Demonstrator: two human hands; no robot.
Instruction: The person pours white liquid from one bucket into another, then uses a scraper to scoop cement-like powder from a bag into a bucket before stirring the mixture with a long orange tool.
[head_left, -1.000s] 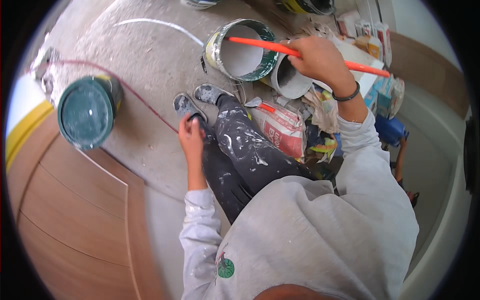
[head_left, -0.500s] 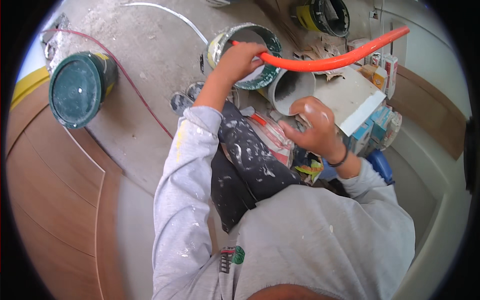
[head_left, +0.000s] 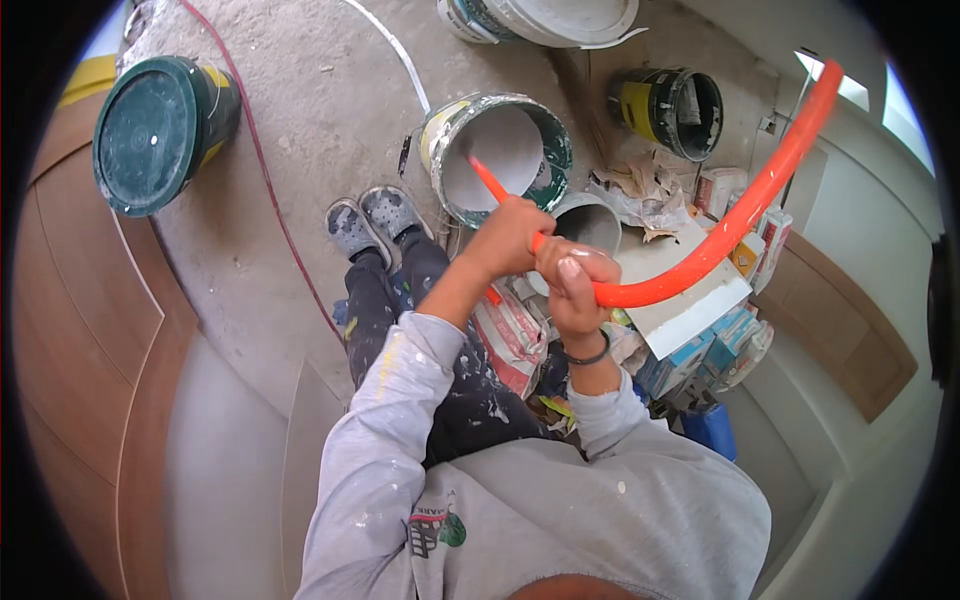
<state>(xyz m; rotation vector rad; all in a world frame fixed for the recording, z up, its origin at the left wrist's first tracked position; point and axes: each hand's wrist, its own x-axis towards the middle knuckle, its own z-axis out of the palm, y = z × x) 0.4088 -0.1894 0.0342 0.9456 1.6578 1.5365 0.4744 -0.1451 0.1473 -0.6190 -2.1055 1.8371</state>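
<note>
Both hands are wrapped round a long, curved orange pipe [head_left: 690, 275]. My left hand [head_left: 510, 238] grips it nearer the bucket, and my right hand [head_left: 577, 285] closes on it just beside the left. The pipe's thin end dips into whitish paste [head_left: 495, 150] in an open, paint-smeared green bucket [head_left: 555, 125]. Its other end rises toward the upper right. Right behind my hands stands a smaller grey bucket [head_left: 590, 225], partly hidden by them. Below my hands lies a red-and-white sack [head_left: 508, 345].
A lidded green bucket [head_left: 150, 140] stands at left, near a dark red hose [head_left: 255, 150]. At the far side are a white-lidded bucket [head_left: 570, 15] and a black bucket lying tipped [head_left: 670, 110]. To the right are a pale board [head_left: 700, 305], torn paper [head_left: 645, 195] and blue boxes [head_left: 690, 365].
My right hand, free before, has taken hold of the pipe beside my left. The left hand has shifted nearer me, away from over the bucket, and the paste shows more fully.
</note>
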